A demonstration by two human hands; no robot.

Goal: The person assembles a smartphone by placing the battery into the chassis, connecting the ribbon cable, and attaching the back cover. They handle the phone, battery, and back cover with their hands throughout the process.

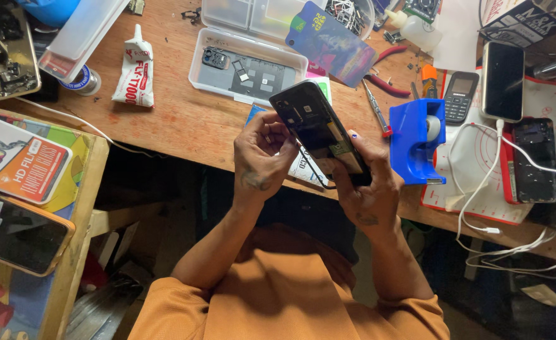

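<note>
**Both hands hold an opened phone over the bench edge**

The opened black smartphone (319, 132) sits tilted between the two hands, its exposed inner side facing up, with boards and a pale patch showing inside. The left hand (262, 157) clasps the phone's upper-left edge, fingers curled and pressed against the rim. The right hand (366, 182) cradles the lower end from beneath, thumb laid along the side, closed firmly on the body. A thin dark wire or tool (312, 170) runs just under the phone between the hands; which hand holds it I cannot tell.

Just right of the grip stands a blue tape dispenser (416, 141), and a small screwdriver (375, 107) lies between it and the phone. Beyond the dispenser rest a small keypad phone (460, 96) and a larger dark-screened phone (503, 80), with a white cable (479, 182) trailing down past them. Directly above the grip lies a clear plastic tray (247, 63) holding a phone back frame, and a blue printed screen protector (331, 43) leans over its right end. Up and left of the hands lies a white glue tube (136, 69). Everything rests on the wooden workbench (183, 119). Far left, on a lower side table, sits an orange packet (35, 170).
</note>
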